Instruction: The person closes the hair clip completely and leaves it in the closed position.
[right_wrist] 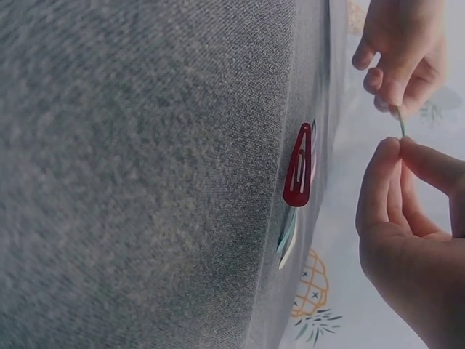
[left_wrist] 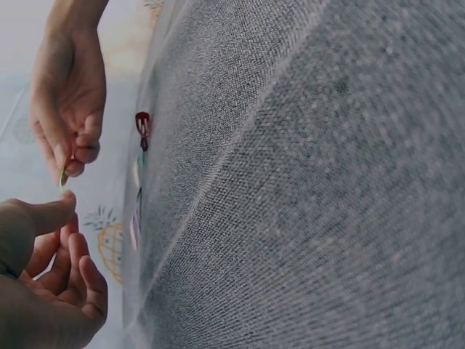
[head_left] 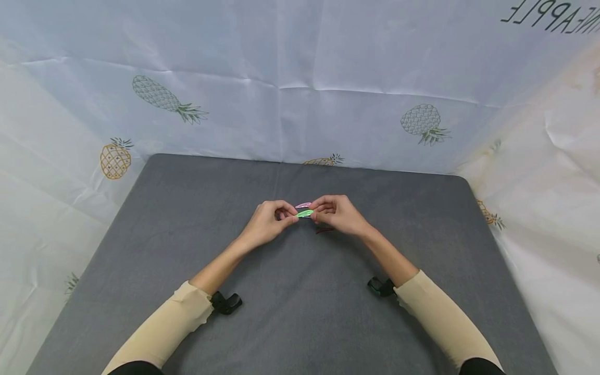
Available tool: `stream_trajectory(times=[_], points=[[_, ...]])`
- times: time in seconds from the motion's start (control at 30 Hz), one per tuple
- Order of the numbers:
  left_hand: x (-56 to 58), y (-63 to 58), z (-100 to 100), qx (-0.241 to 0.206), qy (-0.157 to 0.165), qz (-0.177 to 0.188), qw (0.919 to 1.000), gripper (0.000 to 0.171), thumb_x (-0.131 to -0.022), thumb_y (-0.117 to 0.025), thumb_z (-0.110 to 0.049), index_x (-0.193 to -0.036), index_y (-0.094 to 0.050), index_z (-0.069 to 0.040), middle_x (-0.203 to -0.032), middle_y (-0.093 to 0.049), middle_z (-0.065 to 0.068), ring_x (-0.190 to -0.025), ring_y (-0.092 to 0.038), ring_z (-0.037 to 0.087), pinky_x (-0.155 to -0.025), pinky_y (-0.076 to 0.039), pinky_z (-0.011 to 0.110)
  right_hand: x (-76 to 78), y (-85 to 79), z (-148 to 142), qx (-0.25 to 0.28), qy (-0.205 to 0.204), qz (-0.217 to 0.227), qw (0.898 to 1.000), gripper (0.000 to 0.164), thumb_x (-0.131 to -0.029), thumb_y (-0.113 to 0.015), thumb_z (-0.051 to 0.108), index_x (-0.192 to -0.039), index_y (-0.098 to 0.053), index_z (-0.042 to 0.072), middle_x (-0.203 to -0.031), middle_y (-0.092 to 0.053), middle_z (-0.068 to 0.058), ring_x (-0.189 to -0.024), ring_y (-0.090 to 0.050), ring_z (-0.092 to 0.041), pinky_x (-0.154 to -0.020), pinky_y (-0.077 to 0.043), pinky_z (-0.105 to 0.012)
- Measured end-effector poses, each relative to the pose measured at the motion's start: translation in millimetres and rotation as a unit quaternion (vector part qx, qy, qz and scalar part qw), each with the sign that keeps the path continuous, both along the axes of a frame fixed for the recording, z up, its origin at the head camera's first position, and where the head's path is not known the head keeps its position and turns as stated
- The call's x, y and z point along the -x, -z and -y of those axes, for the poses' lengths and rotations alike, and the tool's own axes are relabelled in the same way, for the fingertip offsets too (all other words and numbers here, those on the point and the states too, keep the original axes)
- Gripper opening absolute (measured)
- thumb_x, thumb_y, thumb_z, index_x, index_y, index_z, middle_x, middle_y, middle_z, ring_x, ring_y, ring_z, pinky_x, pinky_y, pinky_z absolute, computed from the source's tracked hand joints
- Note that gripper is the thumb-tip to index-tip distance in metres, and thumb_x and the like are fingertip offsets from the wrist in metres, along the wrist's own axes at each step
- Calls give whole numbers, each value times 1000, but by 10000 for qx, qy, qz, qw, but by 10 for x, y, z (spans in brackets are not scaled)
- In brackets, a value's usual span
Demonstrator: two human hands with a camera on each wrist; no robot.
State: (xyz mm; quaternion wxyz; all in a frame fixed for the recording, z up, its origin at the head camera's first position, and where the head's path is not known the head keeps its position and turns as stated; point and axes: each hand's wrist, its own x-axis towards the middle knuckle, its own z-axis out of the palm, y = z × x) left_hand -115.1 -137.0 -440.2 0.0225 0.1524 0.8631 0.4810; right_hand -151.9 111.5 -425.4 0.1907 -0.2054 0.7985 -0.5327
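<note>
A bright green snap hair clip [head_left: 304, 213] is held above the table between both hands. My left hand [head_left: 268, 223] pinches one end of it between thumb and fingertip. At the other end, the thumb and index finger of my right hand [head_left: 344, 214] pinch it too. Seen from the right wrist, the green clip is edge-on and thin. Just beyond it in the head view lies a pink hair clip [head_left: 303, 205]. A dark red snap hair clip [right_wrist: 296, 171] lies on the cloth below the right hand, with pale blue and whitish clips [right_wrist: 288, 240] close by.
A grey cloth covers the table [head_left: 290, 312]. Behind it and at both sides hang white curtains [head_left: 300, 120] printed with pineapples. Black wrist straps [head_left: 227, 303] sit by the sleeve cuffs. A dark clip [left_wrist: 139, 198] also lies among the others.
</note>
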Motion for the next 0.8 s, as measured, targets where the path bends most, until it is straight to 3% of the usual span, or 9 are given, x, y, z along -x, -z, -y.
stream_trajectory(times=[0.4,0.8], points=[[-3,-9,-14,7,-21,81,10000,10,-100,-80,-13,-105,-80,-5,-86,-74,8,-70,-58,13,-61,-41,22,-56,-17,-14,-95,-43,-66,9999,25,-103,-62,2,-126,-72,-4,-110,-78,-23,-99,-79,-39,-81,-63,-29],[16,23,-13,142,86,252,9995,8,-101,-78,-11,-105,-80,-4,-87,-75,8,-68,-56,10,-61,-41,21,-75,53,0,-347,53,-235,9991,16,-99,-76,6,-114,-77,-1,-100,-79,-19,-84,-77,-31,-70,-59,-25]])
